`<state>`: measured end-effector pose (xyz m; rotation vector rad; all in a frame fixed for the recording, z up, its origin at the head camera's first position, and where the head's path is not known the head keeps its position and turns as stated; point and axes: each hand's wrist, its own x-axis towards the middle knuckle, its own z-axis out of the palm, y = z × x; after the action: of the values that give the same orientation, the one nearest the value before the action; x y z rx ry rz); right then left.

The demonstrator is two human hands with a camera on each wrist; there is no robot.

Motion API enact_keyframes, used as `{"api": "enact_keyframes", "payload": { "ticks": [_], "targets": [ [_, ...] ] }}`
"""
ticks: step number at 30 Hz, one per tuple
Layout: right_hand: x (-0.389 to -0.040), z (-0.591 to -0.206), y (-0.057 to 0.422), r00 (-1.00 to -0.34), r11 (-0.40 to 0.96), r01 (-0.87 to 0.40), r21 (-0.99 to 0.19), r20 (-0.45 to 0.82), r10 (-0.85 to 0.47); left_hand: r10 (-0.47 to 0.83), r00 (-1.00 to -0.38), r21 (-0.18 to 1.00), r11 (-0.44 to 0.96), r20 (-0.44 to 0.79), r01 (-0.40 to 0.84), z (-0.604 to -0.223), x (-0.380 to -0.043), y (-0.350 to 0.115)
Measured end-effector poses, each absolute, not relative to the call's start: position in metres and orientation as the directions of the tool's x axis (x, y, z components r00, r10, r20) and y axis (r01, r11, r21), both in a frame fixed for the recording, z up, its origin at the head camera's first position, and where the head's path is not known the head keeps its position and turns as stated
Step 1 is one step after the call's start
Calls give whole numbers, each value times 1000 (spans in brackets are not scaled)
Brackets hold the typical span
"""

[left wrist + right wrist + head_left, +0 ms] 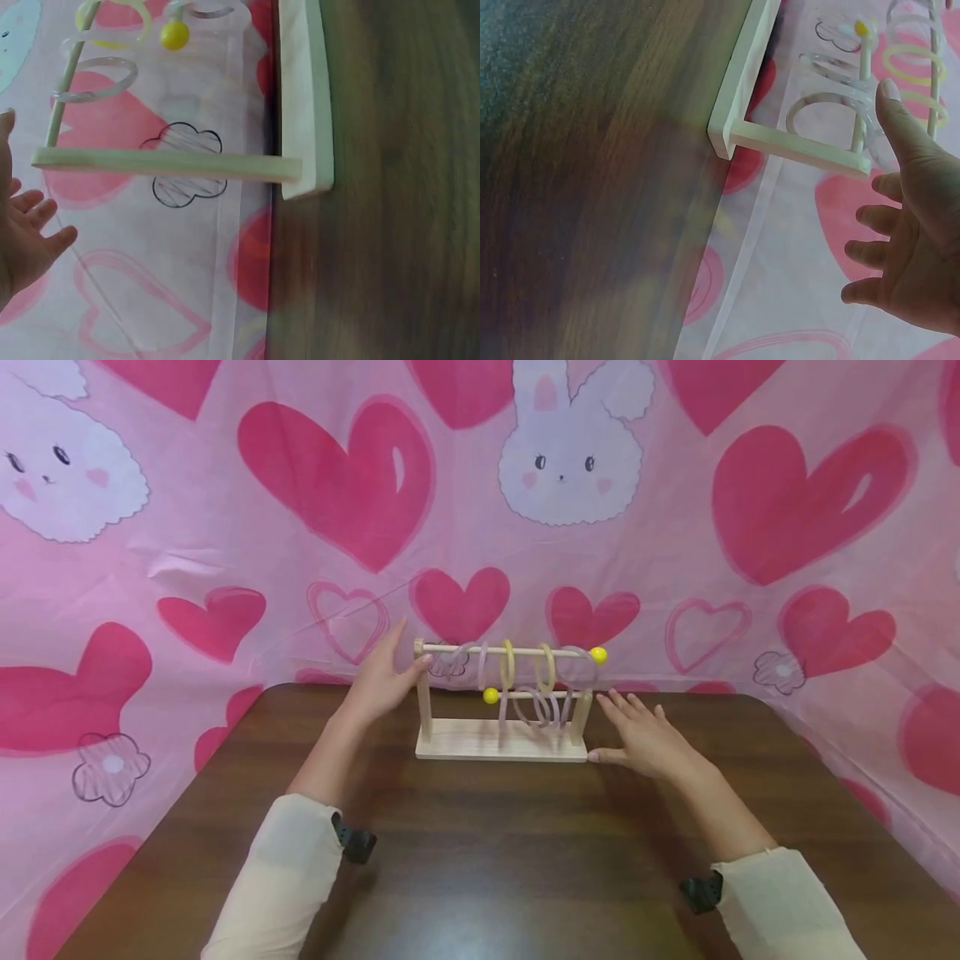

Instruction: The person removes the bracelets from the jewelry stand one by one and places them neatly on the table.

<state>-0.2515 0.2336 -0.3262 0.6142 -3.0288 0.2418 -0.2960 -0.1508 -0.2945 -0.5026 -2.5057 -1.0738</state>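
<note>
A pale wooden bangle stand (495, 739) is upright on the table, with an upper rod (465, 649) and a lower rod. Yellow bangles (512, 667) and pale purple bangles (482, 667) hang on the upper rod; several pale purple ones hang on the lower. A yellow ball (597, 655) caps the upper rod's right end, another (175, 34) the lower rod's left end. My left hand (381, 685) is spread beside the left post (172, 162), thumb near its top. My right hand (648, 739) is spread beside the right post (799, 147), thumb by the base's corner. Neither hand holds anything.
The dark wooden table (465, 860) extends in front of the stand. Just behind its far edge hangs a pink cloth (465, 527) with hearts and rabbits. A black wrist camera (358, 846) is strapped on the left arm, another (702, 892) on the right.
</note>
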Motion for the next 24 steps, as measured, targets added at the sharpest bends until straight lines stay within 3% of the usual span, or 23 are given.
{"api": "enact_keyframes", "payload": {
  "ticks": [6,10,24],
  "targets": [
    [-251,-327,230,-922,909,-387,-153,55,-384,128,-869,775,405,477,485,-291,-305,-141],
    [-252,-329,229,-921,907,-390,-157,62,-385,127,-854,818,247,504,520,-290,-307,-135],
    [-251,-338,230,-913,900,-409,-150,63,-404,15,-898,887,153,439,436,-308,-318,-129]
  ]
}}
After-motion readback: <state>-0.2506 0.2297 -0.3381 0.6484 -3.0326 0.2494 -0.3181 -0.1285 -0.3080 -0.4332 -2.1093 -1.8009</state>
